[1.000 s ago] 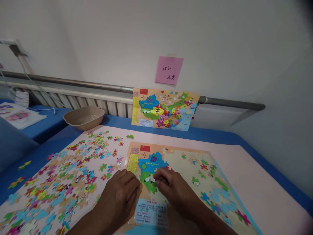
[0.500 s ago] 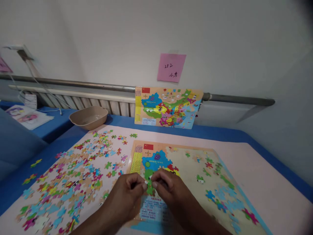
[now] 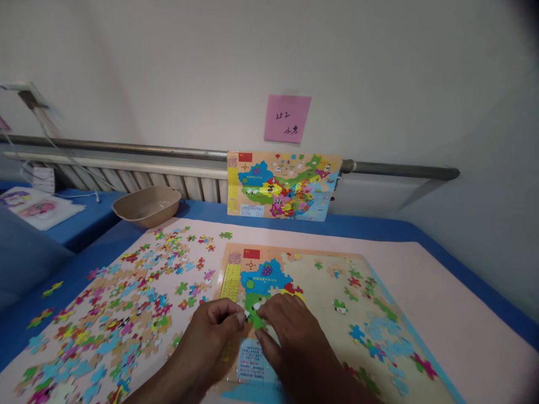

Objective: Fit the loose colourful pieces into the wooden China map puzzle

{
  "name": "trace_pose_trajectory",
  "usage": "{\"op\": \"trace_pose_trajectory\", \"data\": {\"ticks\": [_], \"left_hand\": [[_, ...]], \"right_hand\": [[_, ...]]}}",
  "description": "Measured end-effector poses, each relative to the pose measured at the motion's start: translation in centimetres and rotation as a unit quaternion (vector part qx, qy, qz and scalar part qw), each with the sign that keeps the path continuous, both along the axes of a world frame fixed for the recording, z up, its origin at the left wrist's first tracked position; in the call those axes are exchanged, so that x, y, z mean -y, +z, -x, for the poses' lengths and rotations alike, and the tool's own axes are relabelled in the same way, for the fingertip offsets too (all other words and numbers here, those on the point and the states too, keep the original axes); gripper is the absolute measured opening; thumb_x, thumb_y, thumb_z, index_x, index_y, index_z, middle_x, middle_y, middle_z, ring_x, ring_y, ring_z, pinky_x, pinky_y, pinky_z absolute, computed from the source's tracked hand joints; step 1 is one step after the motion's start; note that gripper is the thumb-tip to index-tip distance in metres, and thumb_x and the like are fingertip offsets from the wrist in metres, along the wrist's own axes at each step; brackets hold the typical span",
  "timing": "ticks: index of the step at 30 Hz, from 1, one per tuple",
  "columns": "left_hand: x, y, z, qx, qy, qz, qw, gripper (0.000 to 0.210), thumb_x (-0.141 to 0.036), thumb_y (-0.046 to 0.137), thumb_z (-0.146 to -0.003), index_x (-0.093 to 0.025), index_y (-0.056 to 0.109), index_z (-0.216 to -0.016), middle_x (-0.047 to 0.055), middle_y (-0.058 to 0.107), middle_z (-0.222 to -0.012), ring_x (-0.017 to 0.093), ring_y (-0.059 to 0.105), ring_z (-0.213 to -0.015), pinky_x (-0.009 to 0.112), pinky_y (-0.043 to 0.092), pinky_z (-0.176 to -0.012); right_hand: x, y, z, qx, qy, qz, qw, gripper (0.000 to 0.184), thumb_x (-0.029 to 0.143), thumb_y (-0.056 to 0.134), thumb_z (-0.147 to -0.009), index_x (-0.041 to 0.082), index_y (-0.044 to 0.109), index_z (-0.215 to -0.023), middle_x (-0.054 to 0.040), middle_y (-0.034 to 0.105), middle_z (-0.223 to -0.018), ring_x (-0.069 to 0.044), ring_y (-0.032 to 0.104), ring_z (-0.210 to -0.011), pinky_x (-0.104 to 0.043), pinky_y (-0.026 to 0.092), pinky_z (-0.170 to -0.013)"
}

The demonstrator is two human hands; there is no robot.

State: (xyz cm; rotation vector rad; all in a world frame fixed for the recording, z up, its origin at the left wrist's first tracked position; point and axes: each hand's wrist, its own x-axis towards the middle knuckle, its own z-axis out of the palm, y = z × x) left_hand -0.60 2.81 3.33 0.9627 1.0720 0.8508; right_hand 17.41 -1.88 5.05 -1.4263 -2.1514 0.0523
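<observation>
A map jigsaw (image 3: 263,283) lies partly assembled in a pale tray board (image 3: 320,286) in front of me. My left hand (image 3: 213,328) is closed in a pinch over its lower left part, with a small white-and-dark puzzle piece (image 3: 247,316) at the tips of thumb and forefinger. Across from it, my right hand (image 3: 290,331) rests with thumb and fingers apart, its fingertips touching the green area (image 3: 255,322) with white sheep shapes. My right hand covers part of the assembled section. Loose pieces (image 3: 383,334) lie on the board's right side.
Many loose jigsaw pieces (image 3: 122,314) are spread over the pink sheet (image 3: 197,233) to the left. A beige basin (image 3: 147,207) stands behind them. The reference map (image 3: 282,188) leans upright against the pipe (image 3: 404,169), below a pink note (image 3: 287,119).
My right thumb has parted from its fingers, and the right hand has spread flatter over the green area. My left hand keeps its pinch. The view has shifted slightly.
</observation>
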Motion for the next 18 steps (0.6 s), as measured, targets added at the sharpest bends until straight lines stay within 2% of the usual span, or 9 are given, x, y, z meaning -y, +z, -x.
{"op": "trace_pose_trajectory", "data": {"ticks": [6, 9, 13, 15, 18], "left_hand": [[-0.6, 1.7, 1.0, -0.121, 0.006, -0.078, 0.990, 0.029, -0.045, 0.076, -0.071, -0.017, 0.071, -0.067, -0.001, 0.058, -0.061, 0.012, 0.046, -0.058, 0.024, 0.036, -0.058], [-1.0, 1.9, 1.5, -0.166, 0.009, -0.125, 0.978, 0.028, -0.045, 0.072, -0.077, -0.019, 0.070, -0.069, 0.000, 0.061, -0.064, 0.014, 0.051, -0.062, 0.025, 0.037, -0.059], [-0.7, 2.0, 1.6, -0.205, 0.001, -0.160, 0.966, 0.030, -0.047, 0.066, -0.082, -0.020, 0.069, -0.068, 0.001, 0.065, -0.066, 0.017, 0.058, -0.066, 0.025, 0.042, -0.060], [-0.4, 2.3, 1.7, -0.226, -0.017, -0.204, 0.952, 0.032, -0.049, 0.063, -0.086, -0.022, 0.071, -0.071, 0.001, 0.068, -0.068, 0.017, 0.062, -0.067, 0.025, 0.046, -0.059], [0.2, 2.2, 2.1, -0.255, -0.104, -0.334, 0.902, 0.031, -0.048, 0.059, -0.094, -0.026, 0.073, -0.078, 0.000, 0.073, -0.074, 0.016, 0.067, -0.064, 0.023, 0.048, -0.055]], "right_hand": [[-0.6, 1.7, -3.2, 0.016, -0.035, -0.029, 0.999, 0.015, 0.016, 0.070, -0.087, 0.023, 0.058, -0.090, -0.0036, 0.065, -0.087, -0.025, 0.057, -0.081, -0.037, 0.037, -0.075], [-0.2, 1.8, -5.3, 0.049, -0.075, -0.007, 0.996, 0.013, 0.020, 0.067, -0.089, 0.024, 0.055, -0.086, -0.0034, 0.063, -0.083, -0.024, 0.054, -0.078, -0.037, 0.034, -0.073], [1.8, -0.4, -6.4, 0.075, -0.093, 0.037, 0.992, 0.015, 0.015, 0.065, -0.080, 0.024, 0.054, -0.080, -0.0032, 0.062, -0.080, -0.024, 0.054, -0.079, -0.037, 0.033, -0.075], [2.8, -1.7, -6.6, 0.076, -0.109, 0.069, 0.989, 0.017, 0.013, 0.066, -0.076, 0.024, 0.053, -0.078, -0.0025, 0.062, -0.079, -0.024, 0.054, -0.078, -0.036, 0.033, -0.074], [4.2, -2.9, -7.2, 0.081, -0.136, 0.096, 0.983, 0.020, 0.012, 0.068, -0.076, 0.023, 0.052, -0.075, -0.0018, 0.061, -0.077, -0.023, 0.054, -0.077, -0.035, 0.032, -0.073]]}}
